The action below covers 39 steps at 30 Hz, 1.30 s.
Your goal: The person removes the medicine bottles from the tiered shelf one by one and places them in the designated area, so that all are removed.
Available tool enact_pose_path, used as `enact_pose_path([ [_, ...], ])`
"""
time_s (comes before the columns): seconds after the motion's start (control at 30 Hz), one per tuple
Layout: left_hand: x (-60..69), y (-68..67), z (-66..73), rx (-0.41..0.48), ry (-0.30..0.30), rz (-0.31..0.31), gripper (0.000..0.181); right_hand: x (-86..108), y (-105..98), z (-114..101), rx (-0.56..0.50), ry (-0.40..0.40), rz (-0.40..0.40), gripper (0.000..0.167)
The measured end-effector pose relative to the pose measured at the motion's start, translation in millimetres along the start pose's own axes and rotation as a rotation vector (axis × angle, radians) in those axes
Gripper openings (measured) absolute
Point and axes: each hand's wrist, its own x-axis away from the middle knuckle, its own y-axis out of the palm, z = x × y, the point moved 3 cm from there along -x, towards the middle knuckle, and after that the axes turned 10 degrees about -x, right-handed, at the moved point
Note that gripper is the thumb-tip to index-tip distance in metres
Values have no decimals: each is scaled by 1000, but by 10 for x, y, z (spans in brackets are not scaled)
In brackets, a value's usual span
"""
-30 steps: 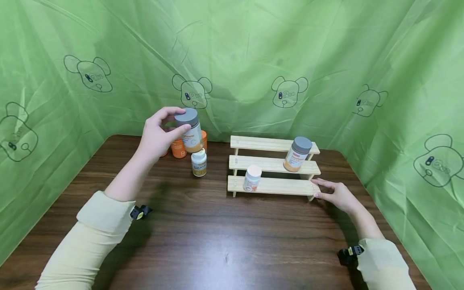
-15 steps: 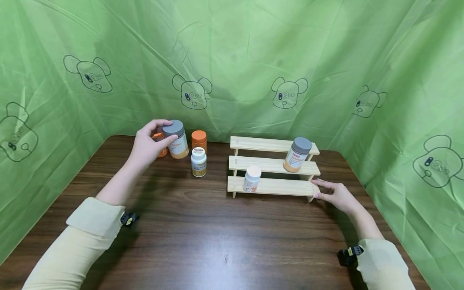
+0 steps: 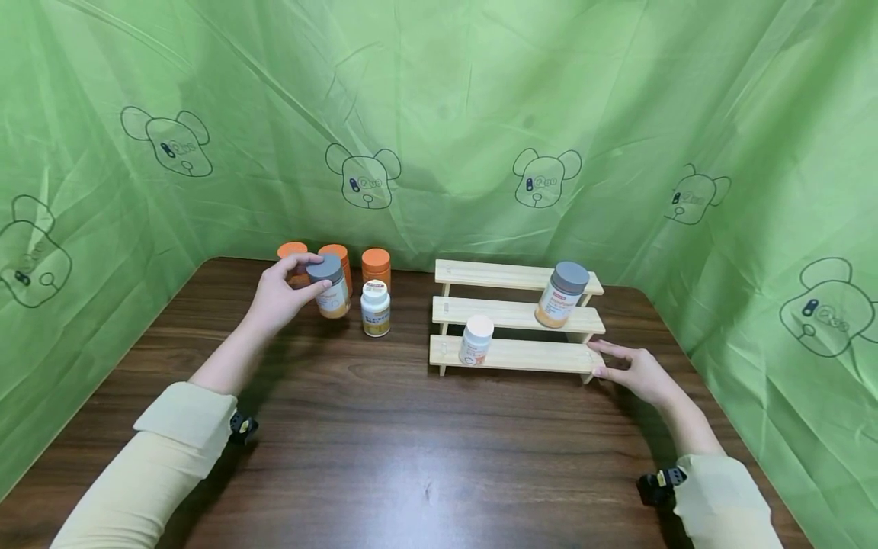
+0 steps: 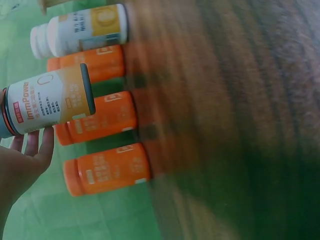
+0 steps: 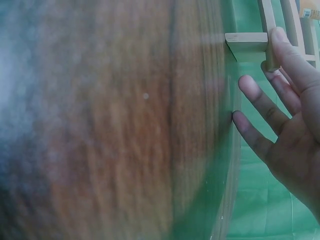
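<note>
A jar (image 3: pixel 334 303) is just above the table (image 3: pixel 357 412), its gray lid (image 3: pixel 326 267) gripped by the left hand (image 3: pixel 280 295). Three orange bottles (image 3: pixel 376 263) stand behind it, with a white bottle (image 3: pixel 376 314) near. The right hand (image 3: pixel 639 374) pinches the end of the rack (image 3: pixel 535 355), which holds a tub (image 3: pixel 476 345) and a twin jar (image 3: pixel 559 303).

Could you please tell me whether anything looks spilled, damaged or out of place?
Nothing stands out: the wooden rack and orange bottles stand upright, the jar in the left hand is lidded, and no spill shows on the table.
</note>
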Motion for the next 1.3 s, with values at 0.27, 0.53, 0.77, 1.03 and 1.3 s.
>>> enact_pose_path([
  [0.27, -7, 77, -156, -56, -18, -56, 48, 2, 16, 55, -3, -1, 4, 52],
  [0.53, 0, 139, -313, -65, -45, -114, 50, -5, 6, 37, -15, -22, 16, 52],
  [0.77, -15, 162, -398, -70, -55, -124, 51, -11, 8, 66, -6, -7, 10, 52],
  [1.03, -5, 165, -364, -81, -30, -126, 51, -31, 4, 115, -22, 11, 10, 54],
  [1.3, -18, 144, -317, -115, 5, -140, 56, -30, 14, 152, -40, 17, -3, 56],
])
